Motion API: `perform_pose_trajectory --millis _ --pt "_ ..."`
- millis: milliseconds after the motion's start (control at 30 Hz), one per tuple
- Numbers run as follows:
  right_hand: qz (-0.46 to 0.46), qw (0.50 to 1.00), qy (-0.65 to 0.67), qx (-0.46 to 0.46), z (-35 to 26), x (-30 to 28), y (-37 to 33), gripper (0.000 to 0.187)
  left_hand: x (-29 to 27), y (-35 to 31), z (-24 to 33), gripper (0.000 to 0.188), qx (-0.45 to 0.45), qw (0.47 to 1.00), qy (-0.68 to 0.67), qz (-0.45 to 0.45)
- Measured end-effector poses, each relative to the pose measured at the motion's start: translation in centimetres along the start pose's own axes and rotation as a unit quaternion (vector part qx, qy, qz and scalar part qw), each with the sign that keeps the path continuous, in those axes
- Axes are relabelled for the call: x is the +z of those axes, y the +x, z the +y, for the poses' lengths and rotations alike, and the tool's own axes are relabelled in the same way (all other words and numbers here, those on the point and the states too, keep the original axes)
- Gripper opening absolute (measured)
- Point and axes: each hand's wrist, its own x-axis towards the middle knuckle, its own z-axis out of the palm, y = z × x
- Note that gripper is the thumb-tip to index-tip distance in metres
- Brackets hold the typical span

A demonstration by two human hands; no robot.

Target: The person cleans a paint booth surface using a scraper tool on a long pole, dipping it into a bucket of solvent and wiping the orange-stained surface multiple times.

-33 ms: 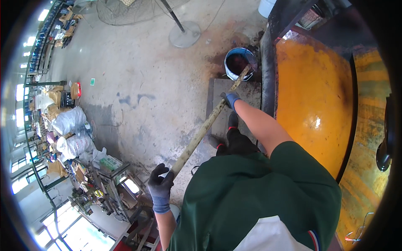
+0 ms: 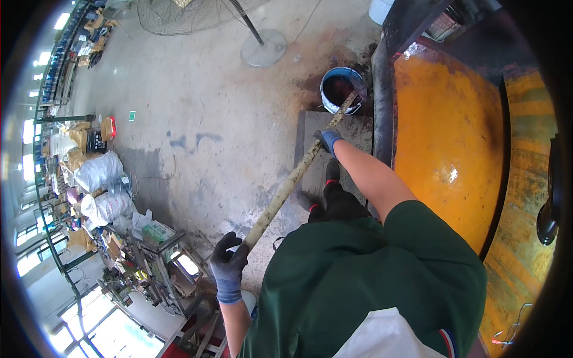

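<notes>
A long, stained pole [image 2: 277, 201] slants across the space in front of me, and both my gloved hands are on it. My left hand [image 2: 228, 262], in a grey glove, grips its near end. Further along, my right hand [image 2: 327, 141] is wrapped round the shaft. The far end of the pole reaches over the rim of a blue and white bucket [image 2: 325, 98] and into it. Dark reddish-brown matter lies inside the bucket; the pole's tip there is hard to make out.
An orange-yellow stained surface [image 2: 447, 143] with a dark edge lies to my right. A stand fan's round base [image 2: 264, 48] is on the floor ahead. Cluttered benches and plastic bags [image 2: 98, 173] line the left. A flat grey slab [image 2: 310, 128] lies by my feet.
</notes>
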Motion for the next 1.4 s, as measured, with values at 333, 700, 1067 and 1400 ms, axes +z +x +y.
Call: perform_pose_trajectory --millis 333,700,1067,1400 --pt "-0.080 0.995 -0.016 -0.057 3.9 4.9 2.2 0.019 -1.3 -1.9 3.0 0.023 -0.070 0.997 0.041 -0.013" --pt "-0.172 0.931 0.313 0.076 1.6 7.3 2.2 0.021 -1.5 -2.9 4.3 0.019 0.092 0.990 0.100 0.024" --pt "-0.093 0.921 0.378 0.004 -5.8 7.8 -5.4 0.025 -6.6 -3.6 4.1 0.024 0.140 0.986 0.052 0.079" --pt "-0.031 0.945 0.311 -0.098 -4.7 7.0 -12.6 0.030 -10.7 -4.6 -2.8 0.029 0.079 0.983 -0.031 0.162"
